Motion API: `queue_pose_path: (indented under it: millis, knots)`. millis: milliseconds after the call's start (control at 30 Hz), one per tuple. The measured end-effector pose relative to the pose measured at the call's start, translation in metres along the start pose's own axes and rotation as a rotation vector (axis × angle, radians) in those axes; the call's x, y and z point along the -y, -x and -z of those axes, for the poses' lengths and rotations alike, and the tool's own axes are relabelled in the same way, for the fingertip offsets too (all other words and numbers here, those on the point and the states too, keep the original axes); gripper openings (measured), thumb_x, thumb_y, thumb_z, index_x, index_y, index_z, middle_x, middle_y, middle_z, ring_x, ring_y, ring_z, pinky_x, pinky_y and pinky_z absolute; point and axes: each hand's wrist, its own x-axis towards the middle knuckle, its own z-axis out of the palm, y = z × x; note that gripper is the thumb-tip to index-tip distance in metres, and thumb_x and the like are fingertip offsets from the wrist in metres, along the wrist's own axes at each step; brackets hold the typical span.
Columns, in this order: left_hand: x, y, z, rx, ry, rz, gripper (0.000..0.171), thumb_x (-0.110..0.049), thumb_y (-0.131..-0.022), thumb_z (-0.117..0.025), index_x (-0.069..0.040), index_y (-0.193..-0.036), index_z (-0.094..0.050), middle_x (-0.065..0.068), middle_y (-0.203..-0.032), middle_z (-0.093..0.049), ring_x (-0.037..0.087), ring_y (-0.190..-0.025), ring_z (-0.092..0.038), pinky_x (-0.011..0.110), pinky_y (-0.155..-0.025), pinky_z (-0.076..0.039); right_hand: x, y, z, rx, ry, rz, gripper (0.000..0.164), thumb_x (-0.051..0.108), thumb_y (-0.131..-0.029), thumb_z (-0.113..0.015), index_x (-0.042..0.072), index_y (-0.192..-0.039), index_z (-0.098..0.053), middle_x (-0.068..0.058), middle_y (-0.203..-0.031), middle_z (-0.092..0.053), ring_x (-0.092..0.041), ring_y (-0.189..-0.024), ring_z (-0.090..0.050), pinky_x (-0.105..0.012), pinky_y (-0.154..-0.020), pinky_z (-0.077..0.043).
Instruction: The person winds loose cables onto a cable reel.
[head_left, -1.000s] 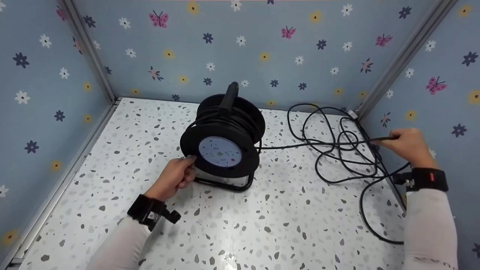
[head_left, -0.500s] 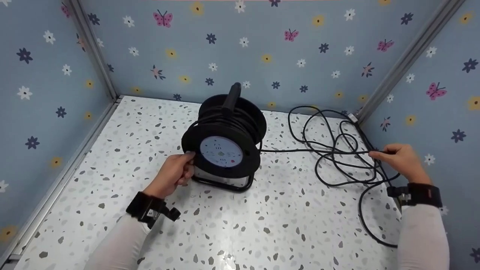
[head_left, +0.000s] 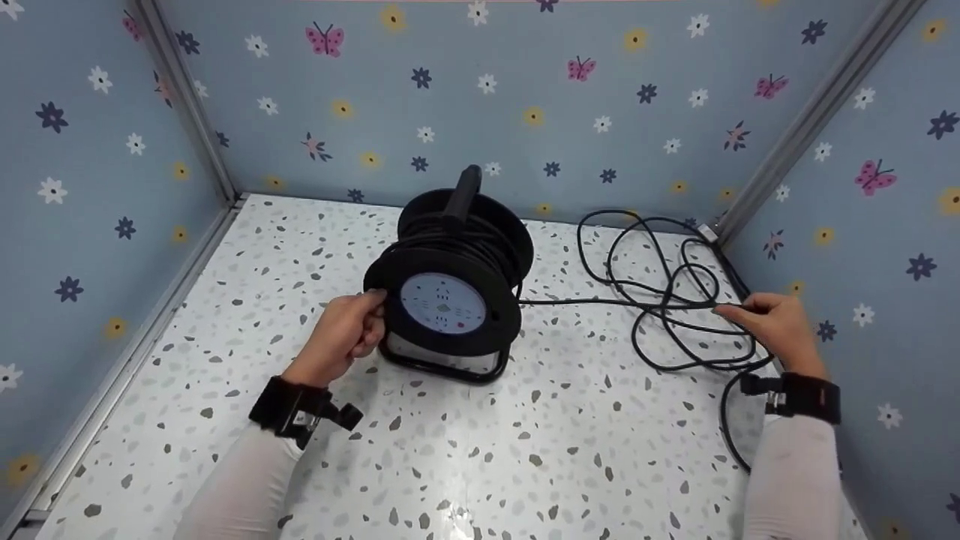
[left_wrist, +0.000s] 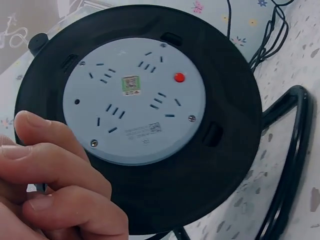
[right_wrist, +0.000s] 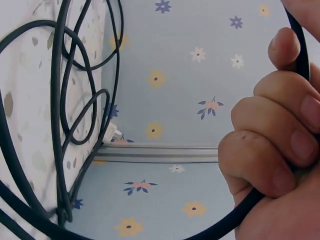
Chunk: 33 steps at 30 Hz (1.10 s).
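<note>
A black cable reel [head_left: 390, 315] stands on its tubular frame, with a pale socket disc [left_wrist: 135, 102] and red button on its front. My left hand [head_left: 345, 330] has its fingers curled at the left edge of the front flange and pinches there; the exact part held is hidden behind the fingers. Black cable [head_left: 577, 301] runs from the reel's right side to my right hand [head_left: 776, 326], which grips it. The right wrist view shows the fingers [right_wrist: 265, 115] curled round the cable, which passes through the fist and loops away below.
Loose cable loops [head_left: 660, 367] lie on the speckled white surface [head_left: 540, 450] at the right. A white plug [right_wrist: 111, 132] lies by the back right corner. Flowered blue panels [head_left: 487, 105] with metal corner posts enclose the back and both sides.
My right hand has come down and to the left along with the cable, nearer the reel. My left hand has risen slightly at the flange edge, and the socket disc has turned a little clockwise.
</note>
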Motion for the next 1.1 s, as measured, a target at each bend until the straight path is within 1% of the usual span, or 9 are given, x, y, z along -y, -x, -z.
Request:
queue_pose_path:
  millis: [167,300,367,467,533,667,833,967,1100]
  knots:
    - [-0.011,0.000,0.005,0.045,-0.055,0.001,0.035,-0.032,-0.113,-0.061,-0.005,-0.092,-0.055,-0.003,-0.054,-0.048,0.006,-0.040,-0.034,0.022,-0.039,-0.025,0.000,0.011,-0.015,-0.105,-0.017,0.007,0.038,0.024,-0.092,-0.096,0.003,-0.074,-0.071,0.006,-0.059,-0.050,-0.008,-0.052,-0.037,-0.028,-0.055,-0.030]
    - [-0.019,0.000,0.009,0.081,-0.064,0.014,0.036,-0.031,-0.114,-0.061,-0.004,-0.091,-0.056,-0.003,-0.054,-0.046,0.005,-0.040,-0.033,0.021,-0.040,-0.026,0.005,0.018,-0.021,-0.153,-0.008,0.023,0.033,0.023,-0.091,-0.097,0.005,-0.074,-0.074,0.003,-0.060,-0.054,-0.008,-0.052,-0.039,-0.026,-0.058,-0.034]
    - [-0.022,0.001,0.009,0.080,-0.082,0.026,0.037,-0.033,-0.114,-0.061,-0.005,-0.091,-0.056,-0.004,-0.054,-0.047,0.005,-0.040,-0.033,0.021,-0.039,-0.025,0.009,0.018,-0.025,-0.150,0.002,0.029,0.035,0.024,-0.091,-0.096,0.005,-0.074,-0.074,0.001,-0.060,-0.056,-0.009,-0.052,-0.041,-0.025,-0.059,-0.035]
    - [-0.026,0.003,0.005,0.055,-0.089,0.017,0.036,-0.035,-0.113,-0.061,-0.006,-0.092,-0.056,-0.003,-0.054,-0.048,0.005,-0.040,-0.034,0.021,-0.039,-0.025,0.015,0.017,-0.030,-0.130,0.028,0.042,0.039,0.028,-0.092,-0.095,0.005,-0.073,-0.071,0.000,-0.061,-0.055,-0.011,-0.053,-0.041,-0.025,-0.059,-0.035]
    - [-0.027,0.004,-0.001,0.038,-0.071,-0.003,0.036,-0.033,-0.113,-0.060,-0.005,-0.092,-0.055,-0.002,-0.054,-0.049,0.005,-0.040,-0.035,0.020,-0.039,-0.025,0.020,0.016,-0.033,-0.115,0.047,0.055,0.042,0.031,-0.093,-0.095,0.006,-0.071,-0.069,0.000,-0.061,-0.055,-0.012,-0.053,-0.041,-0.025,-0.059,-0.035]
    - [-0.030,0.004,-0.015,0.007,0.002,-0.048,0.036,-0.031,-0.115,-0.058,-0.004,-0.091,-0.053,-0.001,-0.053,-0.049,0.005,-0.039,-0.035,0.020,-0.038,-0.027,0.027,0.014,-0.036,-0.097,0.078,0.082,0.043,0.033,-0.093,-0.095,0.006,-0.071,-0.068,0.001,-0.061,-0.054,-0.013,-0.054,-0.040,-0.025,-0.059,-0.033]
    - [-0.034,0.003,-0.027,-0.023,0.069,-0.069,0.037,-0.031,-0.115,-0.056,-0.004,-0.091,-0.051,-0.001,-0.052,-0.048,0.005,-0.039,-0.035,0.019,-0.038,-0.025,0.034,0.015,-0.039,-0.070,0.087,0.088,0.044,0.031,-0.092,-0.095,0.009,-0.068,-0.065,0.001,-0.060,-0.051,-0.012,-0.053,-0.039,-0.026,-0.057,-0.030]
    - [-0.038,0.006,-0.032,-0.029,0.086,-0.080,0.038,-0.032,-0.116,-0.054,-0.004,-0.090,-0.050,-0.001,-0.052,-0.046,0.006,-0.041,-0.036,0.019,-0.038,-0.024,0.039,0.014,-0.046,-0.053,0.109,0.114,0.044,0.031,-0.093,-0.095,0.010,-0.067,-0.066,0.001,-0.058,-0.050,-0.012,-0.052,-0.040,-0.026,-0.056,-0.031]
    - [-0.041,0.009,-0.036,-0.020,0.078,-0.119,0.039,-0.032,-0.117,-0.052,-0.004,-0.090,-0.050,-0.001,-0.052,-0.045,0.007,-0.042,-0.035,0.020,-0.039,-0.023,0.042,0.011,-0.053,-0.027,0.102,0.148,0.045,0.034,-0.096,-0.091,0.013,-0.067,-0.064,0.002,-0.058,-0.048,-0.015,-0.053,-0.041,-0.027,-0.058,-0.031]
